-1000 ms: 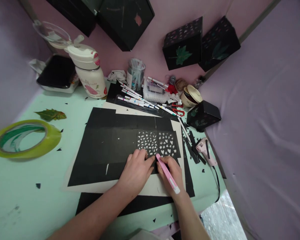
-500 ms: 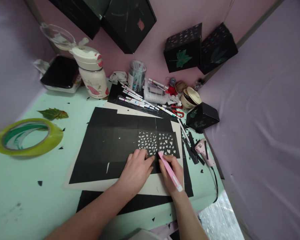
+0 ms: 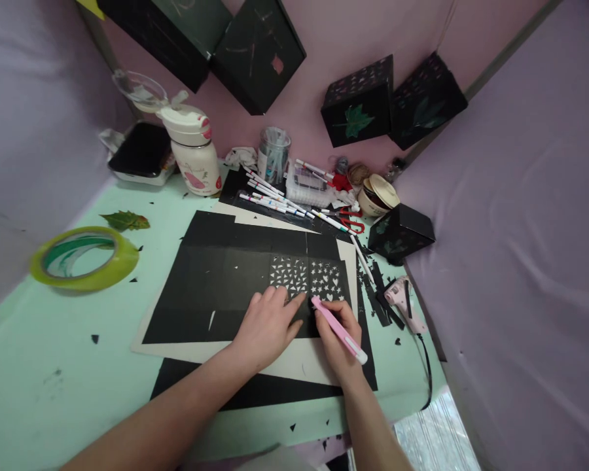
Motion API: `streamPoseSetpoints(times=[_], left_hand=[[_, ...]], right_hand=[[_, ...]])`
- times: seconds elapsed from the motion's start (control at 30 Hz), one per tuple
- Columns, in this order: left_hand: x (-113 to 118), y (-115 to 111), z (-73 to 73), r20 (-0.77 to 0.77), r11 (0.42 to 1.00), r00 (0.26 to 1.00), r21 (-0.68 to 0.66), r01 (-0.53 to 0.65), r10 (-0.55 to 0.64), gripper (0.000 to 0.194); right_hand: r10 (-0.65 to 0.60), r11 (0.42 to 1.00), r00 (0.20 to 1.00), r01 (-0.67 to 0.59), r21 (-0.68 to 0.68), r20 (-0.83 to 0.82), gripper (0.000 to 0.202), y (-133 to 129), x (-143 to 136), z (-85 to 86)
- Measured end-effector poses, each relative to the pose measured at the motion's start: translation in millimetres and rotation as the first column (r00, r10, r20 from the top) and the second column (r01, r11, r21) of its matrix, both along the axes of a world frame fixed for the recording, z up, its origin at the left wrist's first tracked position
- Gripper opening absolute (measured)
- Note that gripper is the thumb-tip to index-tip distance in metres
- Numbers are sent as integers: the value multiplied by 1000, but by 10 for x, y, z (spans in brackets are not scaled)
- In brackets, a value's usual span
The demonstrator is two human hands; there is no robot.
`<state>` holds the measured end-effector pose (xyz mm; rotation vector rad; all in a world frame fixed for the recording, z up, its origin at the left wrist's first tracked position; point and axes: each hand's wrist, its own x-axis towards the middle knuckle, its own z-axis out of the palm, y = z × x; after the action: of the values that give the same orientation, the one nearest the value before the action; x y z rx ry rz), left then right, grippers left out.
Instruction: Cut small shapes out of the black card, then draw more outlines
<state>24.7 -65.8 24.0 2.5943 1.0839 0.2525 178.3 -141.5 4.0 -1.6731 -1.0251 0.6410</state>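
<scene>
My right hand (image 3: 341,333) grips a pink utility knife (image 3: 338,329), its tip down at the black card (image 3: 216,281) just below a panel of cut-out stars and hearts (image 3: 326,280). My left hand (image 3: 267,324) lies flat on the same card with fingers spread, its fingertips by a panel of small cut-out triangles (image 3: 288,273). One thin white slit (image 3: 211,320) shows in the card left of that hand. Under the card lies a pale sheet (image 3: 294,358), with another black sheet (image 3: 255,390) beneath it.
A tape roll (image 3: 122,261) and leaf (image 3: 125,221) lie left. Behind are a bottle (image 3: 196,163), markers (image 3: 275,199), a jar (image 3: 273,157), red-handled scissors (image 3: 356,226) and a black box (image 3: 401,232). A pink glue gun (image 3: 405,304) lies right among black scraps. Black boxes (image 3: 358,104) hang above.
The view has shifted, so things at the left appear further right. The knife tip stays near the same spot below the star panel. My left forefinger looks straighter.
</scene>
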Motion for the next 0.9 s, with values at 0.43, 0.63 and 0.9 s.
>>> streamPoseSetpoints(times=[0.43,0.63,0.9], left_hand=[[-1,-34,-5,-26,999,1000,40,-10,11,29],[21,-63,-23,-18,998,999,55,-39,40,44],[-33,-60,-84,43,997,996,37,-74,72,40]], right_hand=[[1,1000,989,-2,-12,-151,13,-12,2,49],[-24,1000,985,20,-24,-168,17,-11,-2,68],[65,996,989,-74,-59,-132,14,6,222,199]])
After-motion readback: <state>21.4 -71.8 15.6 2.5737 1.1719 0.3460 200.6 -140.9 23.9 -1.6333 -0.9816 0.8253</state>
